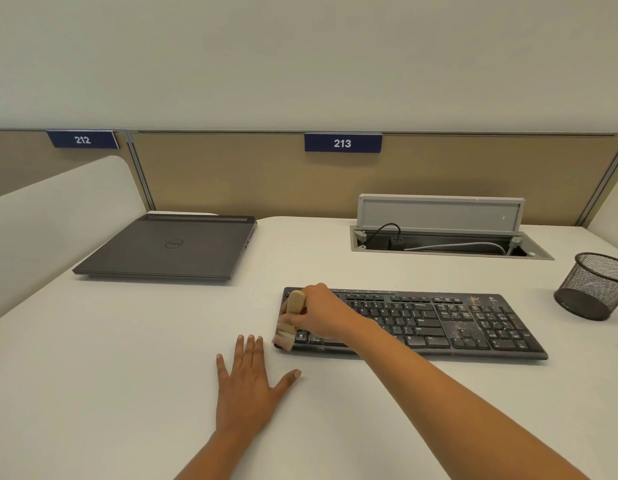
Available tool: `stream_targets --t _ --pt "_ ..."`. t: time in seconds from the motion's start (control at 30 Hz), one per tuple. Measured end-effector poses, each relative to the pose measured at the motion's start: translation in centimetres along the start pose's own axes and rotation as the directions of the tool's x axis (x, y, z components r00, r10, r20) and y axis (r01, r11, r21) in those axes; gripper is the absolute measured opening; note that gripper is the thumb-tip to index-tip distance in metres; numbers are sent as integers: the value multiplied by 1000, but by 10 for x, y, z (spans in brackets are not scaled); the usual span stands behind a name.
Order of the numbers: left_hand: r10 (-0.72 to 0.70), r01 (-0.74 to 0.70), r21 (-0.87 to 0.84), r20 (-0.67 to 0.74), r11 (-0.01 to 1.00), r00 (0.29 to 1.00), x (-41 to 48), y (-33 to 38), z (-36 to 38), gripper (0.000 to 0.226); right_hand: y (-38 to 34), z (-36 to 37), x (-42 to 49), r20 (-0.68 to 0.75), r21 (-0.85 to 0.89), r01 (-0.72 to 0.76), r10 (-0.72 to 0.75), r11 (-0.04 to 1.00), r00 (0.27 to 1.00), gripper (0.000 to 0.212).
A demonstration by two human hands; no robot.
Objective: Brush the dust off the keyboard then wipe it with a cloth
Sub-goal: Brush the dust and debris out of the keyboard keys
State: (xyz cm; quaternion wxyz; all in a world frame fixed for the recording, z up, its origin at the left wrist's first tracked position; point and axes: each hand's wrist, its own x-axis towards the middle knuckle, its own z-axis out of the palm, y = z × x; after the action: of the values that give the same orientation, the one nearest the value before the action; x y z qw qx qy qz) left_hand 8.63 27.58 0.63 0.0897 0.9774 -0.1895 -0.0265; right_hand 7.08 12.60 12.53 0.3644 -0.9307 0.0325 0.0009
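My right hand [318,315] grips the brush [289,320] in its fingers, bristles on the left end of the dusty keyboard [439,323]. My left hand [246,379] lies flat, fingers spread, on the bench [127,358] nearby

The right hand [319,311] hides the keyboard's [439,323] left keys; the brush [289,320] bristles are blurred.

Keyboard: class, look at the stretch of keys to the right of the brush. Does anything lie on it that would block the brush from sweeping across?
Nothing visible does. The right hand holds the brush at the keyboard's left end; only dust specks lie on the keys beyond. The mesh cup stands apart, off its right end.
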Motion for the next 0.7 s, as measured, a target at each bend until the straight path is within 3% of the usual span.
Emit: stream_targets --t 0.33,0.4,0.57,0.7 --pt "8 -8 17 5 1000 1000 0 1 -2 144 6 -29 -7 1 -288 -134 140 948 990 28" --pt "8 -8 25 2 1000 1000 -1 1 -2 144 7 -31 -7 -52 -213 -125 116 969 992 20" --pt "1 -1 41 10 999 1000 -1 2 -2 144 9 -8 -3 -174 163 -74 102 984 980 22" --pt "2 -3 20 12 1000 1000 -1 2 -3 145 6 14 -1 -253 250 -33 99 968 962 20"
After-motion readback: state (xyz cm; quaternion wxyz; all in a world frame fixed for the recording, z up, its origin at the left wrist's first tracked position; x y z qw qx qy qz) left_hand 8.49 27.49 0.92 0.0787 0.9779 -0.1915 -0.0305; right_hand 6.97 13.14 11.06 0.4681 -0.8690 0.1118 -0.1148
